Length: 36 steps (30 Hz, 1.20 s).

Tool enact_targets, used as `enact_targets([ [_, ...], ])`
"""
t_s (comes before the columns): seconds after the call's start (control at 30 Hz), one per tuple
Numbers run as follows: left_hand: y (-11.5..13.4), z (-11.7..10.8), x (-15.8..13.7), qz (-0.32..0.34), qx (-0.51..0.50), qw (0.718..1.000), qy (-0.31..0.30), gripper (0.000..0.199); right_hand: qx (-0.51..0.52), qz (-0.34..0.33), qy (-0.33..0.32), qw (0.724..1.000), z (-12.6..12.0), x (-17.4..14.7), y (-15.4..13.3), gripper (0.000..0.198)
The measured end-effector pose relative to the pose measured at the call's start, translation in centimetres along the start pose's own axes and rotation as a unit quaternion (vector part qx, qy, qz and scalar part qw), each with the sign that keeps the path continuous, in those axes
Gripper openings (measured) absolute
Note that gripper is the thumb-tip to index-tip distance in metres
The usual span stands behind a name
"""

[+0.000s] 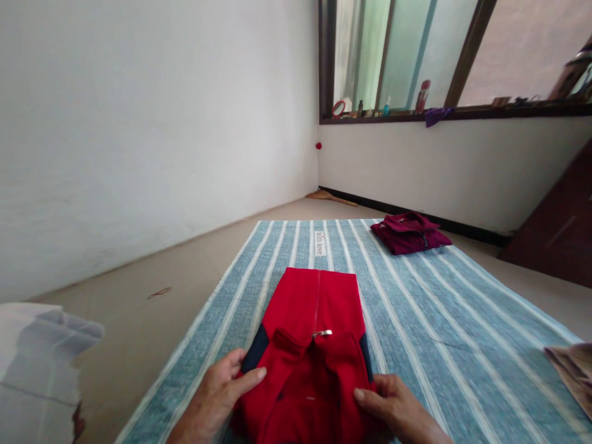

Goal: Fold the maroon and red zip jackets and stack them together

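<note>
A red zip-up jacket (319,302) with dark blue side panels lies folded on a blue-and-white striped cloth (398,345). Its collar is toward me, and the silver zipper pull (322,333) rests at the neck opening. At the jacket's left edge, my left hand (222,385) grips the fabric, thumb on top and fingers partly hidden beneath. The right edge is pinched the same way by my right hand (393,401), its fingertips tucked out of sight under the cloth.
A folded maroon garment (409,233) sits at the far right corner of the striped cloth. Brown fabric (573,370) shows at the right edge, and pale fabric (37,370) at the left. Beyond, a broom (330,196) lies on the floor below a window sill (393,116) with bottles.
</note>
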<state>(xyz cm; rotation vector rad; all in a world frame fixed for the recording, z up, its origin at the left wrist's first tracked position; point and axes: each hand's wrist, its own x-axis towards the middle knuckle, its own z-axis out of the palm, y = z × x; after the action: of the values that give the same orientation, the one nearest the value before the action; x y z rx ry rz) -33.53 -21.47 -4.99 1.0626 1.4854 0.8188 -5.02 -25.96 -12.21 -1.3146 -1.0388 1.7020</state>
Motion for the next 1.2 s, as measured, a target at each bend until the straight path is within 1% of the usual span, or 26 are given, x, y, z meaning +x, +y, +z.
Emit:
enact_targets([
  [0.07, 0.2, 0.1, -0.3, -0.016, -0.036, 0.999, -0.017, 0.055, 0.032, 0.008, -0.038, 0.999, 0.2, -0.1, -0.3, 0.055],
  [0.13, 0.6, 0.4, -0.5, -0.023, -0.060, 0.998, -0.005, 0.056, 0.065, 0.012, -0.045, 0.997, 0.4, -0.1, -0.5, 0.053],
  [0.27, 1.4, 0.9, -1.1, -0.023, -0.095, 0.993, 0.063, 0.058, 0.130, 0.029, -0.028, 0.991, 0.8, -0.3, -0.7, 0.050],
  [0.37, 2.2, 1.0, -1.2, -0.033, -0.125, 0.986, 0.108, 0.066, 0.161, 0.038, -0.012, 0.986, 0.8, -0.5, -1.7, 0.050],
  [0.43, 3.2, 0.9, -1.0, -0.037, -0.148, 0.982, 0.111, 0.074, 0.168, 0.040, -0.007, 0.985, 0.6, -0.6, -3.5, 0.049],
  [0.5, 5.1, 0.8, -0.4, -0.032, -0.173, 0.979, 0.103, 0.077, 0.176, 0.029, -0.008, 0.984, 0.3, -0.5, -6.2, 0.045],
  [0.57, 7.8, 0.7, 0.7, -0.016, -0.193, 0.976, 0.098, 0.073, 0.182, -0.001, -0.017, 0.983, -0.3, 0.0, -9.6, 0.039],
  [0.63, 11.4, 0.8, 2.3, 0.010, -0.199, 0.977, 0.083, 0.062, 0.183, -0.060, -0.027, 0.981, -1.0, 1.2, -13.4, 0.032],
  [0.7, 15.3, 1.0, 4.6, 0.051, -0.200, 0.977, 0.062, 0.045, 0.168, -0.102, -0.040, 0.980, -2.0, 3.2, -17.3, 0.028],
  [0.73, 17.2, 1.1, 6.0, 0.071, -0.203, 0.975, 0.048, 0.038, 0.170, -0.121, -0.033, 0.977, -2.5, 4.4, -19.2, 0.025],
  [0.8, 20.8, 1.6, 9.4, 0.098, -0.211, 0.972, 0.018, 0.027, 0.180, -0.142, 0.000, 0.973, -3.6, 7.3, -22.7, 0.017],
  [0.87, 23.7, 2.3, 13.3, 0.104, -0.205, 0.973, -0.029, 0.021, 0.179, -0.151, 0.022, 0.972, -4.9, 10.4, -25.5, 0.019],
  [0.93, 25.8, 3.1, 17.5, 0.109, -0.201, 0.973, -0.037, 0.023, 0.171, -0.156, 0.046, 0.972, -6.1, 13.8, -27.6, 0.023],
  [1.0, 27.1, 4.0, 21.8, 0.116, -0.198, 0.973, -0.029, 0.025, 0.156, -0.151, 0.079, 0.973, -7.3, 17.2, -29.0, 0.025],
  [1.07, 27.8, 5.1, 26.0, 0.122, -0.187, 0.975, -0.014, 0.027, 0.143, -0.144, 0.111, 0.973, -8.5, 20.7, -29.9, 0.027],
  [1.13, 27.9, 6.2, 30.0, 0.126, -0.169, 0.977, 0.004, 0.027, 0.134, -0.137, 0.137, 0.972, -9.7, 24.1, -30.3, 0.026],
  [1.2, 27.3, 7.3, 33.6, 0.137, -0.144, 0.980, 0.023, 0.023, 0.125, -0.134, 0.166, 0.969, -10.8, 27.5, -30.1, 0.027],
])
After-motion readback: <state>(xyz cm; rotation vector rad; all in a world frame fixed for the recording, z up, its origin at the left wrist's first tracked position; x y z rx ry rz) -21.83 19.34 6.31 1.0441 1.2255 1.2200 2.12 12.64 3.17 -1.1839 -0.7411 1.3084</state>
